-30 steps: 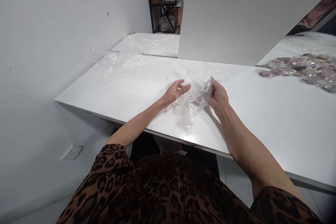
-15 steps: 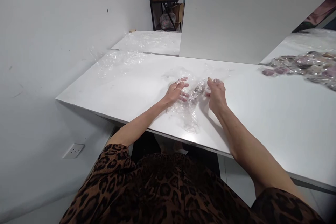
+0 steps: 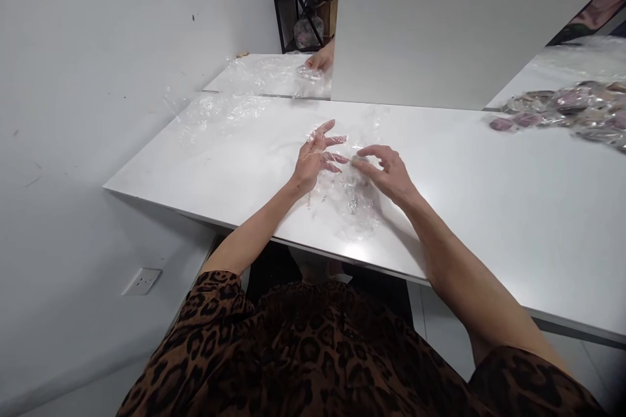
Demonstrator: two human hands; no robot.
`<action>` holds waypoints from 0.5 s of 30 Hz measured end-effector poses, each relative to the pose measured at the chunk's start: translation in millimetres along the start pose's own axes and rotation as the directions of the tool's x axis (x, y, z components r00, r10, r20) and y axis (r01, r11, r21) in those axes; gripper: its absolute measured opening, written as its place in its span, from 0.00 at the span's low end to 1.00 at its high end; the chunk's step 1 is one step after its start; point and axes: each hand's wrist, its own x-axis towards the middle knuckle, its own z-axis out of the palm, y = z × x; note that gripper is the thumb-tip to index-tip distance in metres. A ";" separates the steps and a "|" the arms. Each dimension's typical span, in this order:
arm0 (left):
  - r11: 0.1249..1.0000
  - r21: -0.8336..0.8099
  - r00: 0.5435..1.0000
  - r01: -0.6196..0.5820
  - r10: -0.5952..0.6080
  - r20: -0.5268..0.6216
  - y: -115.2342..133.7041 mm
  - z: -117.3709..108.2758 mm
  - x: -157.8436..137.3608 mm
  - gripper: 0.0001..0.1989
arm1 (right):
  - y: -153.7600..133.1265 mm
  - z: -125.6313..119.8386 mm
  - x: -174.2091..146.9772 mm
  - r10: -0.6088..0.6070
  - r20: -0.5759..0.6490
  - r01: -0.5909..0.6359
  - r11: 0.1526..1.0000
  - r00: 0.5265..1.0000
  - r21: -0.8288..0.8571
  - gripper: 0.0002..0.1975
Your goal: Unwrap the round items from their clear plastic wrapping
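Note:
Thin clear plastic film lies crumpled on the white table between my hands. My left hand has its fingers spread, with some film across them. Opposite it, my right hand pinches a small greyish thing at the film's upper part, thumb against forefinger. The fingers cover most of that small thing, so its kind cannot be made out.
More loose film lies at the table's far left. Wrapped purple and brown pieces are heaped at the right. Beyond a tall white divider, another person's hand touches film. A black shelf rack stands behind.
My right hand has moved left and now pinches near my left fingers. My left hand has shifted slightly left, its fingers wider apart. Another person's hand has appeared beside the divider.

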 end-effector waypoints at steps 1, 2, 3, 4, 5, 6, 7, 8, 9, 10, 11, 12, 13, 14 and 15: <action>0.999 -0.020 0.999 -0.031 0.030 -0.017 1.9 -1.6 0.4 0.30 | 3.2 -0.2 0.5 -0.012 0.028 0.015 0.993 1.000 -0.115 0.13; 0.997 -0.039 0.998 -0.064 0.063 -0.032 3.8 -3.7 1.0 0.30 | 7.7 -1.8 2.1 -0.018 0.037 0.026 0.974 0.999 -0.224 0.13; 0.994 -0.053 0.995 -0.097 0.094 -0.044 5.7 -6.4 2.0 0.30 | 12.8 -4.1 4.4 -0.018 0.032 0.026 0.952 0.999 -0.305 0.12; 0.990 -0.058 0.991 -0.126 0.123 -0.051 7.4 -9.3 3.1 0.30 | 17.6 -6.6 7.0 -0.013 0.010 0.016 0.940 1.000 -0.341 0.12; 0.987 -0.052 0.988 -0.150 0.147 -0.056 9.0 -12.4 4.2 0.30 | 21.1 -8.9 9.1 -0.013 -0.013 0.008 0.938 1.000 -0.347 0.13; 0.985 -0.037 0.984 -0.168 0.166 -0.057 10.3 -15.3 5.3 0.30 | 22.6 -10.3 10.5 -0.020 -0.036 0.007 0.944 0.999 -0.330 0.13; 0.983 -0.018 0.982 -0.180 0.179 -0.057 11.3 -17.8 6.3 0.31 | 22.0 -10.8 10.7 -0.032 -0.055 0.015 0.956 0.998 -0.292 0.14; 0.982 -0.002 0.980 -0.190 0.190 -0.057 12.0 -19.8 7.1 0.31 | 19.1 -10.4 9.8 -0.044 -0.062 0.028 0.971 0.997 -0.237 0.15; 0.980 0.007 0.978 -0.199 0.199 -0.057 12.4 -21.1 7.7 0.31 | 14.3 -9.2 7.9 -0.055 -0.050 0.046 0.985 0.997 -0.169 0.16; 0.978 0.011 0.977 -0.207 0.207 -0.057 12.6 -22.0 8.2 0.31 | 8.4 -7.5 5.3 -0.065 -0.012 0.063 0.993 0.998 -0.099 0.18; 0.977 0.011 0.975 -0.214 0.214 -0.058 12.6 -22.4 8.7 0.31 | 1.9 -5.8 2.5 -0.078 0.049 0.080 0.996 0.996 -0.042 0.19; 0.975 0.012 0.973 -0.221 0.222 -0.063 12.6 -22.5 9.1 0.31 | -4.3 -4.5 -0.1 -0.095 0.127 0.097 0.995 0.987 -0.007 0.19; 0.973 0.017 0.971 -0.230 0.231 -0.068 12.6 -22.8 9.4 0.31 | -9.8 -3.8 -2.0 -0.112 0.210 0.114 0.993 0.971 0.002 0.18; 0.970 0.028 0.967 -0.242 0.243 -0.075 12.8 -23.2 9.6 0.30 | -14.3 -4.0 -3.1 -0.123 0.284 0.130 0.991 0.951 -0.007 0.16; 0.966 0.044 0.963 -0.255 0.258 -0.083 13.4 -24.1 9.5 0.30 | -17.8 -5.1 -3.2 -0.128 0.340 0.144 0.989 0.932 -0.022 0.14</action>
